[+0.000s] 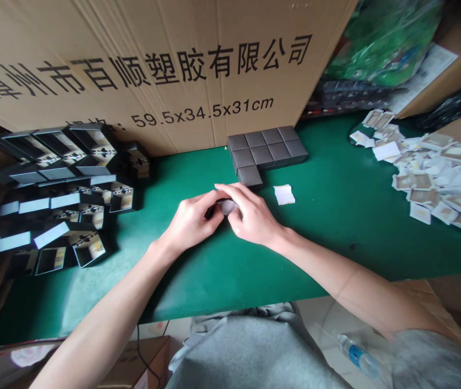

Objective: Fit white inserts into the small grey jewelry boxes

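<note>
Over the green table, my left hand and my right hand meet with fingers closed around a small dark box. Most of that box is hidden by my fingers; only a greyish face and a dark edge show. Just beyond my hands lies a block of closed dark grey boxes, set side by side in rows. A small white insert piece lies flat to the right of my right hand.
Open black boxes with pale lids stand in rows at left. White inserts are heaped at right. A large printed carton stands along the back of the green table. Below lies a plastic bottle.
</note>
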{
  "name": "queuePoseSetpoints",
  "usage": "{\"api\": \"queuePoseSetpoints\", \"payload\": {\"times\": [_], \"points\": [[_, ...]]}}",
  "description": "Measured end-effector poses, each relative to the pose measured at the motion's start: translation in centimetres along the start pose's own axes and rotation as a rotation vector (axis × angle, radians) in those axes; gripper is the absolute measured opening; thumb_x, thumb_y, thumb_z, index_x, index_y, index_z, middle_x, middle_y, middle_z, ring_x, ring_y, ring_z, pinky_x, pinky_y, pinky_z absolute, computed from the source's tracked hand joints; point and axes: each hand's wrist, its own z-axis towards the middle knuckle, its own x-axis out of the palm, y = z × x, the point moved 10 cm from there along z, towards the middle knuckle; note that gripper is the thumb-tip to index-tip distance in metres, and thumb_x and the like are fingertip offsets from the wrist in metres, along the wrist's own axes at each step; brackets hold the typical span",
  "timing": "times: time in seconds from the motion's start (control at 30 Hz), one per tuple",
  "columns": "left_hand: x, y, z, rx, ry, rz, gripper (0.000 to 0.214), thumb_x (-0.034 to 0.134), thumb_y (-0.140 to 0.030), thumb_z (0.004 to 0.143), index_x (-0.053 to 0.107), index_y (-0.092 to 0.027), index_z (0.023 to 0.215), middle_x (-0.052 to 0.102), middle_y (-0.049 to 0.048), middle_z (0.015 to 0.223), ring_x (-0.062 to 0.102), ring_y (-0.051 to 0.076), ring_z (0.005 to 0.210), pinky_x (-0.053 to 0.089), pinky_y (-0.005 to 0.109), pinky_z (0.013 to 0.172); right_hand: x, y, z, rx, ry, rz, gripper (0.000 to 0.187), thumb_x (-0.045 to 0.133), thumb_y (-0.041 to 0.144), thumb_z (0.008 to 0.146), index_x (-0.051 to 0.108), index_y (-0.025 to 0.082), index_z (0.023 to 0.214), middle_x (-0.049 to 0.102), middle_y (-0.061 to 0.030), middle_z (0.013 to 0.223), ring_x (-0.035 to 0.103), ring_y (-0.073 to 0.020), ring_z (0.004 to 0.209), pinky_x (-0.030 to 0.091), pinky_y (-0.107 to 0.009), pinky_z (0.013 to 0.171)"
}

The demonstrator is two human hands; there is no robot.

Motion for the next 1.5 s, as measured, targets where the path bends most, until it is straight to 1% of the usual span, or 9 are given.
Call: {"api": "queuePoseSetpoints", "payload": {"times": [0.13,0.3,0.47,0.63,0.87,1.0,1.13,1.37,1.5], "points": [[-0.01,-0.1,0.01,0.002,-0.002,0.006,0.031,0.054,-0.009,0.087,0.064,-0.019,0.115,0.075,-0.0006,0.096,0.068,0.01,0.071,0.049,0.017,0.068,0.01,-0.02,0.01,-0.002,0.001,-0.002,0.061,0.042,0.002,0.08,0.047,0.02,0.138,0.061,-0.0109,0.13,0.061,-0.0227,0.12,0.056,-0.041,0.104],[0.04,0.01,0.01,-0.007,0.001,0.006,0.031,0.054,-0.01,0.087,0.065,-0.02,0.115,0.076,-0.0003,0.099,0.07,0.011,0.076,0.05,0.018,0.07,-0.03,0.02,0.01,-0.003,0.003,-0.007,0.06,0.042,0.002,0.081,0.047,0.02,0.138,0.061,-0.0106,0.13,0.061,-0.0223,0.12,0.056,-0.041,0.104],[0.09,0.1,-0.04,-0.013,0.006,0.006,0.031,0.054,-0.01,0.088,0.064,-0.02,0.115,0.076,-0.0004,0.098,0.07,0.011,0.076,0.05,0.018,0.07,0.0,-0.04,0.0,0.003,0.003,-0.005,0.06,0.042,0.002,0.081,0.047,0.02,0.138,0.061,-0.0103,0.13,0.061,-0.0221,0.12,0.056,-0.041,0.104],[0.12,0.17,0.01,-0.023,0.01,0.009,0.032,0.053,-0.011,0.088,0.064,-0.02,0.116,0.076,-0.0004,0.098,0.07,0.011,0.075,0.05,0.018,0.07,-0.05,0.06,0.0,-0.008,-0.004,-0.006,0.059,0.042,0.002,0.081,0.048,0.019,0.137,0.061,-0.0112,0.13,0.061,-0.0223,0.119,0.056,-0.04,0.103],[0.06,0.13,0.03,-0.027,0.015,0.001,0.03,0.053,-0.012,0.088,0.065,-0.02,0.115,0.076,0.0001,0.097,0.07,0.012,0.076,0.05,0.019,0.069,-0.01,0.01,0.01,-0.001,0.005,-0.009,0.06,0.042,0.003,0.081,0.047,0.019,0.138,0.061,-0.0111,0.13,0.061,-0.0223,0.119,0.056,-0.041,0.104],[0.18,0.31,-0.05,-0.04,0.024,0.0,0.031,0.053,-0.014,0.088,0.065,-0.02,0.116,0.076,0.001,0.099,0.071,0.013,0.077,0.051,0.02,0.07,0.05,-0.05,0.01,0.006,0.012,-0.01,0.061,0.042,0.003,0.081,0.046,0.021,0.139,0.06,-0.0104,0.131,0.061,-0.0224,0.12,0.056,-0.041,0.105],[0.17,0.32,-0.05,-0.041,0.023,0.004,0.031,0.053,-0.013,0.088,0.065,-0.02,0.116,0.076,0.0009,0.098,0.07,0.012,0.074,0.051,0.02,0.069,-0.02,-0.03,-0.02,0.003,0.003,-0.008,0.061,0.042,0.003,0.081,0.047,0.022,0.139,0.061,-0.0101,0.13,0.061,-0.0221,0.119,0.056,-0.041,0.104],[0.16,0.26,-0.04,-0.032,0.015,0.012,0.031,0.053,-0.012,0.088,0.065,-0.02,0.116,0.076,0.0005,0.098,0.069,0.012,0.074,0.05,0.019,0.069,-0.04,0.01,-0.04,-0.008,-0.007,-0.002,0.059,0.042,0.002,0.08,0.048,0.018,0.137,0.061,-0.0114,0.129,0.061,-0.0224,0.119,0.055,-0.041,0.104],[0.19,0.3,-0.09,-0.029,0.015,0.004,0.032,0.054,-0.012,0.088,0.065,-0.021,0.116,0.076,0.0001,0.099,0.07,0.012,0.076,0.05,0.019,0.069,0.03,-0.06,-0.01,-0.001,0.0,-0.004,0.06,0.042,0.002,0.08,0.047,0.021,0.138,0.061,-0.0103,0.13,0.061,-0.0222,0.12,0.056,-0.041,0.104]]}}
